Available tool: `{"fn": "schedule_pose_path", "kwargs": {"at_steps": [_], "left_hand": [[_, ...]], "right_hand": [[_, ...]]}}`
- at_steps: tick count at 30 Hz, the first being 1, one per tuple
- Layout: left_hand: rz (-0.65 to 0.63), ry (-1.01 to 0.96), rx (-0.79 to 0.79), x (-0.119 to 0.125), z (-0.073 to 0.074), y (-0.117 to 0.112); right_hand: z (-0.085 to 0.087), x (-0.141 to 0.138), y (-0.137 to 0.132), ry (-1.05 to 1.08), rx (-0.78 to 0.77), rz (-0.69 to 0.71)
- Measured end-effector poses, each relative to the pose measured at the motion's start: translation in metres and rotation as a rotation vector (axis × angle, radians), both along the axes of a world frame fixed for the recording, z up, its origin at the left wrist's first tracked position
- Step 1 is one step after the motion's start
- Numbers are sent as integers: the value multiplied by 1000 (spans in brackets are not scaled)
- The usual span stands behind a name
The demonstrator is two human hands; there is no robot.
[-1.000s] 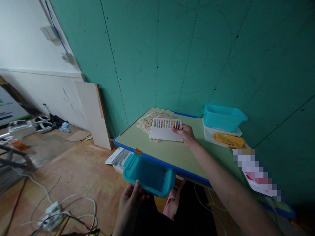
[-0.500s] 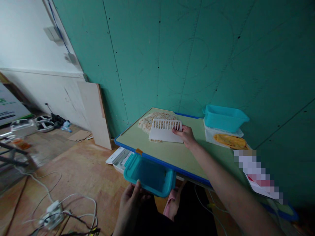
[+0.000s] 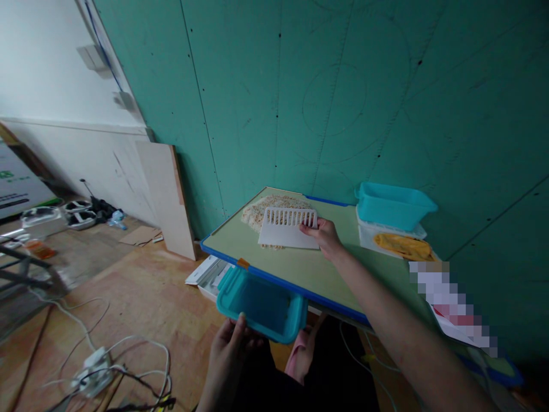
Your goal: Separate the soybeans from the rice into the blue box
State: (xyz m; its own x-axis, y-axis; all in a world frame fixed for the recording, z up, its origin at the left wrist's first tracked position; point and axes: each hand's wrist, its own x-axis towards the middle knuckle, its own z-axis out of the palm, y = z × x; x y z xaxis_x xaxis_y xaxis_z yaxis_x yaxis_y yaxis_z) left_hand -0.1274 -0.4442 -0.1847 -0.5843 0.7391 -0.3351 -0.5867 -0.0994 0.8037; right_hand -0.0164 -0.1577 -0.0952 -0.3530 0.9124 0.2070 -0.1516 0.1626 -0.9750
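Observation:
My right hand (image 3: 325,237) is closed on the right end of a white slotted scraper (image 3: 287,234), tilted over the pale green tabletop (image 3: 338,274). Behind the scraper is a spread heap of pale and brown grains (image 3: 274,203), visible through its slots; a few more grains show along its lower edge. Below the table's front edge, my left hand (image 3: 235,337) grips the near rim of a teal plastic bin (image 3: 261,303), thumb on top and fingers underneath. The bin sits close under the blue table edging, with a few small bits on its inner right side.
A second teal bin (image 3: 394,203) stands on a white tray (image 3: 369,234) at the right, with a yellow cloth-like thing (image 3: 403,247) in front. Cables and a power strip (image 3: 94,369) lie on the floor at left. A board (image 3: 167,194) leans on the green wall.
The view has shifted very slightly. Both hands, the scraper and the held bin look almost the same as before.

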Motion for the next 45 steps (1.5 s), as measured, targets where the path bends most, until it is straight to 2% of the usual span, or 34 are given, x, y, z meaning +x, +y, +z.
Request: {"fn": "schedule_pose_path", "kwargs": {"at_steps": [3,14,21,29,45], "left_hand": [[-10,-3,11,0,2,0],[-43,6,44,-3,-9,1],[-39,6,44,-1,-3,-1],[-19,0,45,0,-5,1],[-10,20,12,2,4,0]], "right_hand": [[1,-1,-2,-5,11,6],[2,-1,-4,-10,-8,-4],[2,-1,-5,-21,17,12],[5,-1,-9,-31,12,36],[5,-2,-12,-34,24,67]]}}
